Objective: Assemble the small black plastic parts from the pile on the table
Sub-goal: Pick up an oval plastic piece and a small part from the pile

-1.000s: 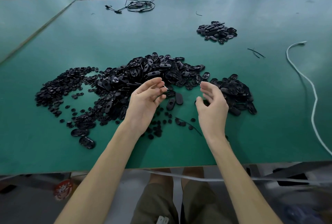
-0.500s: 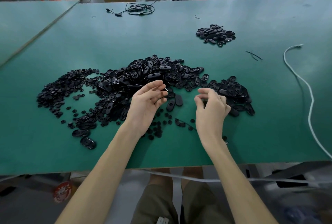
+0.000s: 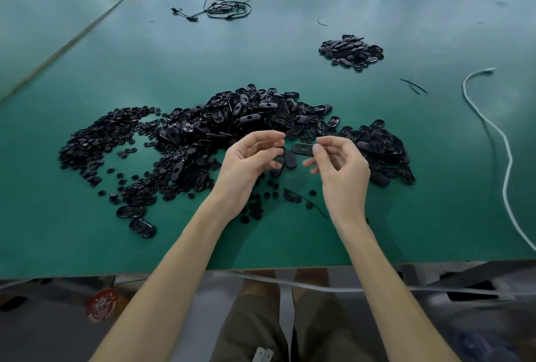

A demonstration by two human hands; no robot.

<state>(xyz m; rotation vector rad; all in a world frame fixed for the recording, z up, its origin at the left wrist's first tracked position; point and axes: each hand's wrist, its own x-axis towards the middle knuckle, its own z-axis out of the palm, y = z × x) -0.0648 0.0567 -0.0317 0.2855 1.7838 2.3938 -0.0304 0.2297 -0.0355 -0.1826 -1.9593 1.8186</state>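
Note:
A big pile of black oval plastic shells (image 3: 255, 118) lies mid-table, with a spread of small round black discs (image 3: 95, 141) to its left. My right hand (image 3: 342, 170) pinches one oval black shell (image 3: 303, 149) between thumb and forefinger, lifted a little above the table. My left hand (image 3: 249, 161) hovers just left of that shell, palm turned inward, fingers relaxed and loosely curved, holding nothing that I can see. More ovals (image 3: 383, 153) lie right of my right hand. A few loose discs (image 3: 261, 202) sit under my wrists.
A smaller heap of black oval parts (image 3: 352, 52) sits at the far right of the green table (image 3: 290, 54). A white cord (image 3: 499, 141) snakes along the right side. A coiled black cable (image 3: 223, 9) lies at the far edge. Boxes and orange stools stand beyond.
My right hand has picked an oval shell from the pile and lifted it toward my left hand. My left hand has stayed close to where it was.

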